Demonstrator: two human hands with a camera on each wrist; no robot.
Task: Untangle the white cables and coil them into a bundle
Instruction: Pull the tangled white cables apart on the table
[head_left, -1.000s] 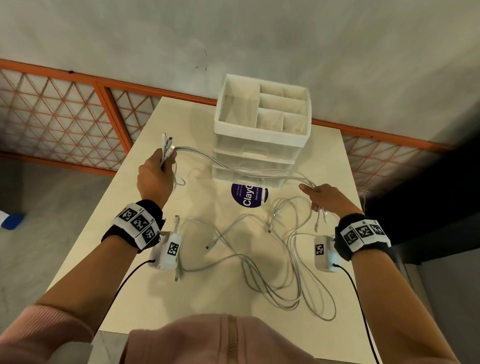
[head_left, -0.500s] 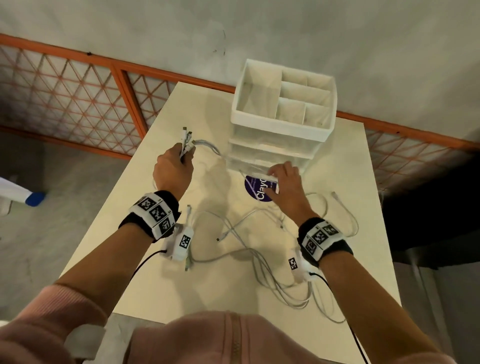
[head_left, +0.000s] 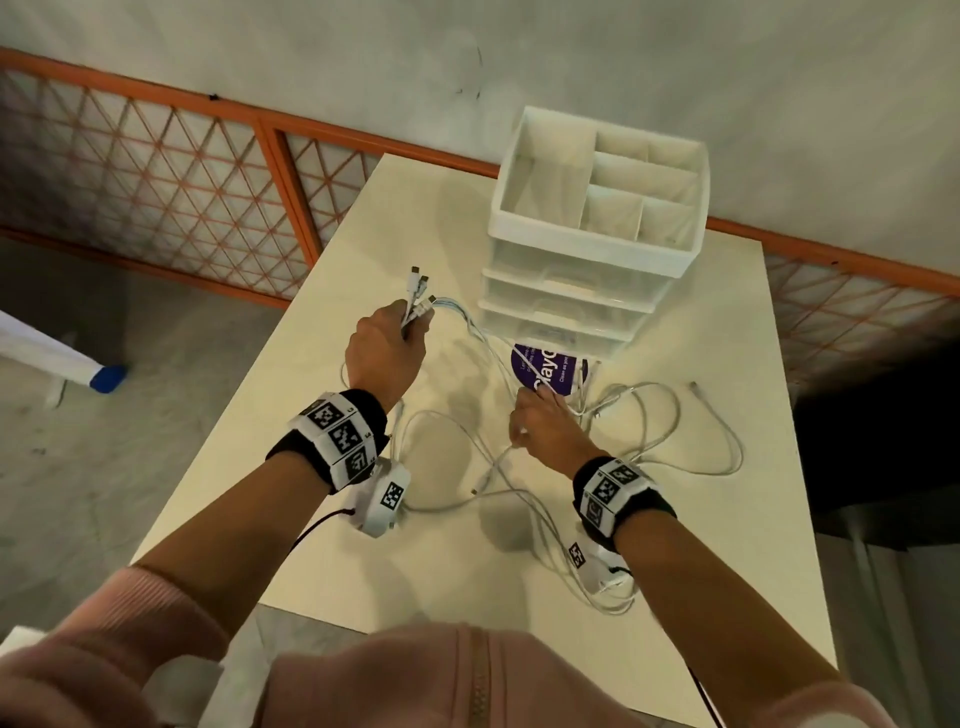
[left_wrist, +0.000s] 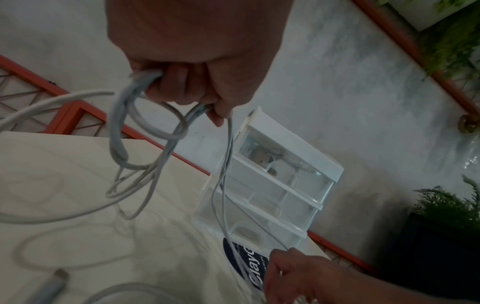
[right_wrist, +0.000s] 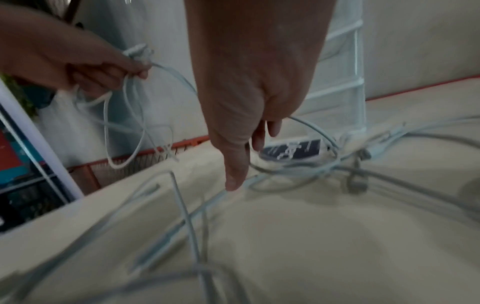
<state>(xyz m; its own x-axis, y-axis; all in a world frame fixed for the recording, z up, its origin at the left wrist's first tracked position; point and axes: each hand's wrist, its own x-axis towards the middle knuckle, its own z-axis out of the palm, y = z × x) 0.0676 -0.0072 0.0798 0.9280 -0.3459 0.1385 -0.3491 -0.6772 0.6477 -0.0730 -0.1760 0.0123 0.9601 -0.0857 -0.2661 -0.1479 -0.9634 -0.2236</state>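
Table (head_left: 322, 519), one, cream-topped, filling the centre of the head view. Drawer organiser (head_left: 597, 249), one, at upper right of centre: an open divided tray above three clear drawers. Purple round sticker (head_left: 540, 364), one, partly under the organiser's front edge.

White cables (head_left: 649, 447): several, exact count not readable since the strands cross and overlap; they lie in loose loops across the centre and lower right of the table, with one bunch rising toward the upper left.

Left hand (head_left: 384, 353), centre left, raised above the table: fingers curled round the gathered cable ends, about four plugs (head_left: 421, 291) protruding above the fist; the left wrist view shows a small loop hanging beneath it.

Right hand (head_left: 545, 431), centre, low over the table beside the sticker: fingers loosely curled among the strands that run from the left hand; whether they are actually pinching a strand cannot be told, the right wrist view being blurred.

Step in hand, as judged: early coiling, most cable still lying loose. The next move calls for drawing a length clear of the crossings and carrying it to the left hand as a further loop.
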